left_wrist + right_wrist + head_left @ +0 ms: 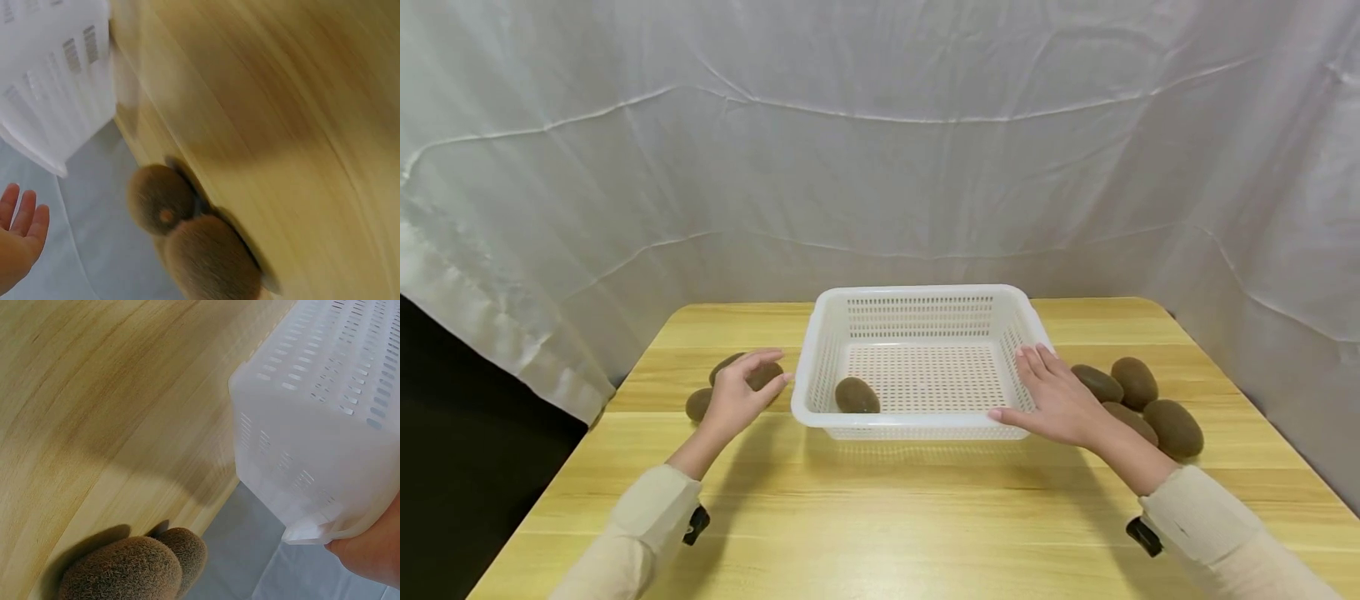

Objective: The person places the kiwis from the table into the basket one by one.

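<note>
Left kiwis [698, 406] on the surface [880, 517], partly behind left hand [736, 403] in head view; left wrist view shows a gap. Left hand relaxed, holding nothing, just short of the basket [910, 420]. Lone kiwi [857, 396] inside, front-left corner. Right hand [1062, 408] laid over basket's right edge, fingers straight, not clenched. Right kiwis [1176, 430] just beyond it. My read: basket-steadying step; next move probably needs left hand on the basket or a left kiwi.

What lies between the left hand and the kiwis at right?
In the head view: one kiwi inside the white basket, and the right hand touching the basket.
</note>
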`<state>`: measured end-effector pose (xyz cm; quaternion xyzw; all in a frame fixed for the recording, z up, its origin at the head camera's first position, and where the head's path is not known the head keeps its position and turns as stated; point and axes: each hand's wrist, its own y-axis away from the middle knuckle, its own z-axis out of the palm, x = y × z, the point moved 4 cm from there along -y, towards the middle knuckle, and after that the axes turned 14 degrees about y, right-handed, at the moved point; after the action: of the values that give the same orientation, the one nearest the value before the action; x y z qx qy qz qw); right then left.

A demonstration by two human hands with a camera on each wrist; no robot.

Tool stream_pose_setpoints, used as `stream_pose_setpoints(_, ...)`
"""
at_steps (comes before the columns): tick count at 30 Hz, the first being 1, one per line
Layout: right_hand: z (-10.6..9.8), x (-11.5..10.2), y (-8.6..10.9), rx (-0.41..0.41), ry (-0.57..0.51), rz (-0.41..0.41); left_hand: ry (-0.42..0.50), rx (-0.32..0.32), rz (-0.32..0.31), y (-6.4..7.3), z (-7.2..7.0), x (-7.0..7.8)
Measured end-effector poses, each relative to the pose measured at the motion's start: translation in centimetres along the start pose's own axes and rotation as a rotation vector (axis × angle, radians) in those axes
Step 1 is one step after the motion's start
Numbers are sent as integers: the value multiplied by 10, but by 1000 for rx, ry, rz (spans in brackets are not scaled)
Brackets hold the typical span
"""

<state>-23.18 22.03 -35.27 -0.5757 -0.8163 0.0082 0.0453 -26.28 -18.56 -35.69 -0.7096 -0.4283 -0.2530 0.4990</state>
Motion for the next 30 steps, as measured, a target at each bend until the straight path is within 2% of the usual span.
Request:
stream_pose_setpoints(5,-1,-1,1,5,1,-2,-21,2,-64,5,-12,-12)
stream_pose_setpoints(15,-2,-1,3,14,4,-3,-86,-12,-145,12,-29,-30)
stream_pose_setpoints(30,-3,-2,1,17,16,-14,-139,49,-207,25,-60,-56)
